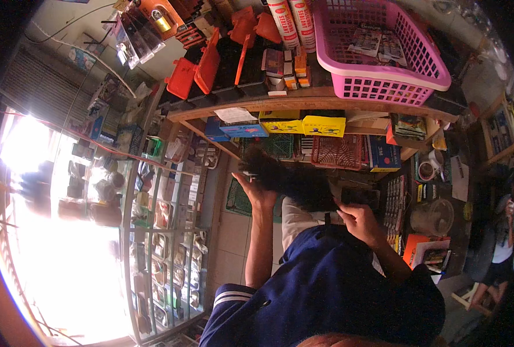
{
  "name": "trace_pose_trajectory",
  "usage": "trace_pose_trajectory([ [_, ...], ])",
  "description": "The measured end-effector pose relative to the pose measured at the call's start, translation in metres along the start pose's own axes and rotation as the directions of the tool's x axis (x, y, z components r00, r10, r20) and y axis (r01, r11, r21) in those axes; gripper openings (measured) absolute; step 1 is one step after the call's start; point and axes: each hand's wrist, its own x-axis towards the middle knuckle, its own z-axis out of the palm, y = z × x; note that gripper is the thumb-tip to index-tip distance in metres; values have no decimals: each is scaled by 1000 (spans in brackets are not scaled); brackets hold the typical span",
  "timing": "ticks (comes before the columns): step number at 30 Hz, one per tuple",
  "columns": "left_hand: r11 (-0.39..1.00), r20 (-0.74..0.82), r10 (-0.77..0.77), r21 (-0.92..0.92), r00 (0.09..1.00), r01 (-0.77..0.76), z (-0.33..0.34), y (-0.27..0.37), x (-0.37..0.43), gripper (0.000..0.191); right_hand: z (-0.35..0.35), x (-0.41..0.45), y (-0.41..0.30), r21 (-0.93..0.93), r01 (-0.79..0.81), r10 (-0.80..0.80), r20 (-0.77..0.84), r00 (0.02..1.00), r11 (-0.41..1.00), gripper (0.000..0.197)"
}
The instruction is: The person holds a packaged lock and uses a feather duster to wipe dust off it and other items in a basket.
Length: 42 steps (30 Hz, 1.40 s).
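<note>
A black, shaggy bundle [300, 184], which looks like a feather duster, stretches across in front of my body. My right hand [361, 221] has its fingers closed at the bundle's right end. At the other end my left hand [259, 193] touches the bundle, with one finger or thumb stretched outward. The dark bundle hides the rest of that hand, so its grip is unclear. A small pale spot shows beside the left fingertips, too small to name.
Ahead stands a wooden shelf [283, 104] bearing a pink plastic basket [382, 82], silicone sealant tubes [285, 24] and black bins with orange lids [207, 67]. Yellow boxes [324, 126] sit beneath. Glass display shelving [170, 230] lines the left. A clear tub [432, 217] and another person [502, 247] are rightward.
</note>
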Motion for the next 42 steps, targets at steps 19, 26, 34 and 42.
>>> trace_pose_trajectory([
  [19,998,207,4,62,978,-17,-85,14,37,44,5,-7,17,183,-48,17,169,986,982,22],
  [26,997,166,71,0,984,-73,-46,31,21,69,-7,-4,20,205,-135,77,264,961,969,29],
  [34,971,87,199,116,976,-208,-25,-20,-6,68,12,16,-19,321,-336,193,403,895,885,35],
  [42,998,149,-49,38,988,44,-68,20,20,36,22,5,1,414,-439,194,512,837,798,36],
])
